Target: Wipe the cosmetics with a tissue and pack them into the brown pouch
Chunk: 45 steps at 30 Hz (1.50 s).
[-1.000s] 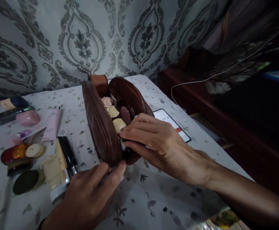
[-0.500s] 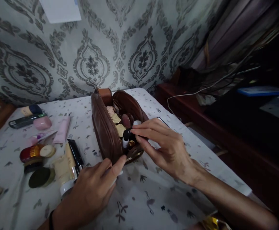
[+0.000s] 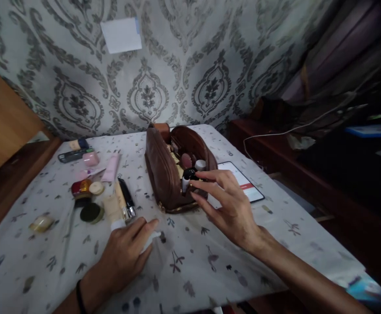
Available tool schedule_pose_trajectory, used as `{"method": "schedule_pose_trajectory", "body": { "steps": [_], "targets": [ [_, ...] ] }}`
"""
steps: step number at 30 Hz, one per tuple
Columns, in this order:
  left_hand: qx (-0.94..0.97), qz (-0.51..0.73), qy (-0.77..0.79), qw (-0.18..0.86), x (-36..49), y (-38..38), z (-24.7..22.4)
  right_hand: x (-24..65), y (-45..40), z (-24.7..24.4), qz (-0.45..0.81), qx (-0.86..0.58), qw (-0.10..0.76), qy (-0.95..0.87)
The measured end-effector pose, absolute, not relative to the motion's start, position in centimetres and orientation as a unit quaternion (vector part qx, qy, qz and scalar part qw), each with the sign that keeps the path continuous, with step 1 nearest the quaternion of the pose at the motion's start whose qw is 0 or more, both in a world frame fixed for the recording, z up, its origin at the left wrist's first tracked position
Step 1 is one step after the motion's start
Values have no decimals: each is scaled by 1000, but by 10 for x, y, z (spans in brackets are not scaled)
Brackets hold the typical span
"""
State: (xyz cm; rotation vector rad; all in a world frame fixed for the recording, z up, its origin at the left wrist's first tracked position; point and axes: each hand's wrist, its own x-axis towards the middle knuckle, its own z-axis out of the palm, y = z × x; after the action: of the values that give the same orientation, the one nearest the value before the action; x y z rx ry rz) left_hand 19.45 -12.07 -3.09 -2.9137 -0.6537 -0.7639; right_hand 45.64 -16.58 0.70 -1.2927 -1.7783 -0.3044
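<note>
A brown zip-up toiletry bag [image 3: 159, 174] stands unzipped on the cloth-covered table, packed with cosmetics. Among its contents are a round pink item [image 3: 186, 160], a white cap [image 3: 200, 165], and a black item [image 3: 189, 173] above a small white tube [image 3: 185, 185]. My right hand [image 3: 228, 203] is at the bag's near right end, fingers apart, their tips close beside the black item. Left of it, my left hand [image 3: 125, 248] is closed over a crumpled white tissue or wipe [image 3: 151, 240], just in front of the bag; part of it is hidden under the fingers.
Several cosmetics lie to the left, including a pink tube [image 3: 111, 166], a black tube [image 3: 126, 196], a dark round jar [image 3: 91, 213] and a yellowish item [image 3: 41, 223]. A phone or tablet with a lit screen [image 3: 243, 183] lies right of the bag. A white cable [image 3: 282, 133] runs beyond the table.
My right fingers have spread and come off the black item, which stays in the bag. My left hand has drawn back from the bag's near edge. The view has shifted left and up.
</note>
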Motion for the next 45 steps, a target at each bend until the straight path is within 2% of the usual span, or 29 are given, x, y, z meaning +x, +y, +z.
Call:
{"method": "schedule_pose_trajectory", "body": {
  "steps": [3,7,12,15,22,26,31,37,41,45],
  "targets": [
    [-933,-253,-252,39,175,-124,-37,444,-173,8,-118,-489,477,-721],
    [-913,-276,-301,6,155,-120,-40,418,-179,-2,-11,-417,477,-773],
    [-842,-330,-412,-113,139,-99,-31,382,-170,-24,127,-400,374,-827],
    [-772,-368,-490,-168,128,-87,-27,361,-156,-34,173,-410,348,-825],
    [-588,-510,-582,-235,95,-52,-29,321,-126,-45,191,-523,269,-786],
    [-608,-498,-586,-196,82,-29,-27,309,-120,-52,179,-545,232,-785],
    [-682,-459,-554,-131,91,-29,-27,305,-115,-62,159,-568,226,-775],
    [-864,-357,-357,6,118,-64,-44,305,-113,-76,112,-555,250,-785],
    [-911,-284,-298,21,132,-70,-53,305,-113,-79,104,-553,243,-790],
    [-902,-307,-302,-1,134,-65,-61,305,-113,-78,105,-551,245,-791]
  ]
}}
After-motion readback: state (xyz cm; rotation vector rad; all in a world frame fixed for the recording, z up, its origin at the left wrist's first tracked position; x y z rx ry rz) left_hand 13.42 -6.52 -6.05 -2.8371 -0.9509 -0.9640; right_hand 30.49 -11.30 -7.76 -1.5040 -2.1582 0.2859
